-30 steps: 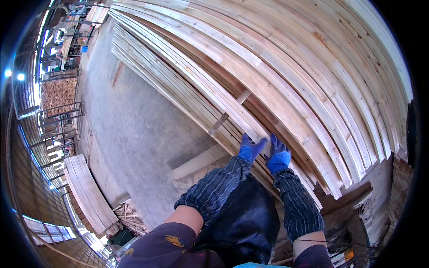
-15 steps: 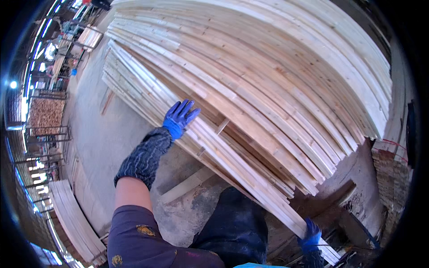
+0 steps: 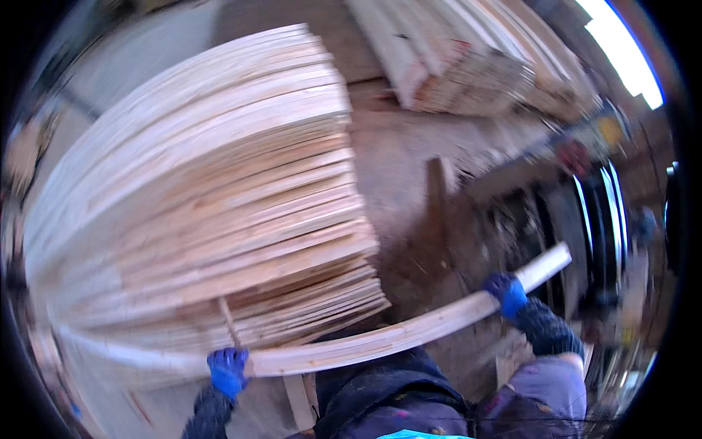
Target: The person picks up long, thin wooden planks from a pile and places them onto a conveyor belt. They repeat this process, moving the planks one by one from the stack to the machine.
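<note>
Long pale wooden boards (image 3: 380, 347) lie crosswise in front of my body, seemingly a couple held together, curved by the lens. My left hand (image 3: 228, 372), in a blue-and-purple glove, is closed over them at the lower left. Nearer their right end, my right hand (image 3: 506, 294) in a matching glove is wrapped round them, and a short length sticks out past it. Just beyond the boards is a large stack of similar boards (image 3: 241, 197), its uneven ends facing right. Motion blurs the far left end of the held boards.
Another pile of boards (image 3: 475, 80) with rough ends lies at the back right. A dark machine with shiny metal parts (image 3: 603, 219) stands at the right. An upright-looking brown wood piece (image 3: 437, 186) is on the floor between stack and machine.
My view has swung to the right. My left hand, spread flat on the boards before, now grips them. My right hand still holds the boards, whose right end now appears higher.
</note>
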Available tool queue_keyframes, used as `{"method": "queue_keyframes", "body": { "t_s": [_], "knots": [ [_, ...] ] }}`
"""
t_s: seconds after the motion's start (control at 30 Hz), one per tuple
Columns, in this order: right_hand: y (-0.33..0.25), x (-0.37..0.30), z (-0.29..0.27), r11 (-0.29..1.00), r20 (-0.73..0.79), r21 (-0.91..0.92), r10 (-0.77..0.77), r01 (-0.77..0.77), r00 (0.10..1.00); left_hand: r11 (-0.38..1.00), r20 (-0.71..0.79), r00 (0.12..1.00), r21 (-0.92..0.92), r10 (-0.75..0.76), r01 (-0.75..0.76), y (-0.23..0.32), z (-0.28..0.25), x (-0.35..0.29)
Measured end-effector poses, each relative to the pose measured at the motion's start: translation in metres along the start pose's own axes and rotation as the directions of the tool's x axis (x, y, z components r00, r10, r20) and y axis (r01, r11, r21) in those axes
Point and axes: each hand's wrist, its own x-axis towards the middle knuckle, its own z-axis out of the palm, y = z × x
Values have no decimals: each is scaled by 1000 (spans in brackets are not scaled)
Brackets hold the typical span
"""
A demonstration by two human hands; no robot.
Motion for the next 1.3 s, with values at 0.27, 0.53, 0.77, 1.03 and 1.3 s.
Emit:
{"method": "queue_keyframes", "body": {
  "t_s": [0.27,0.53,0.77,1.03,1.3],
  "knots": [
    [78,-113,29,932,-303,-264,164,-248,939,998,332,943,41,37,-54,123,-74,48],
    [146,-185,61,879,-597,73,417,-470,686,963,53,969,109,241,-246,335,-136,158],
    [39,-116,9,999,-441,-37,1,-19,898,941,64,939,0,338,-339,521,-92,249],
    [108,-141,43,982,-491,148,-30,117,871,939,-66,951,-150,303,-310,546,-67,245],
    [205,-171,100,961,-521,54,259,-271,813,984,-190,976,164,102,-71,296,-85,95]
  ]
}}
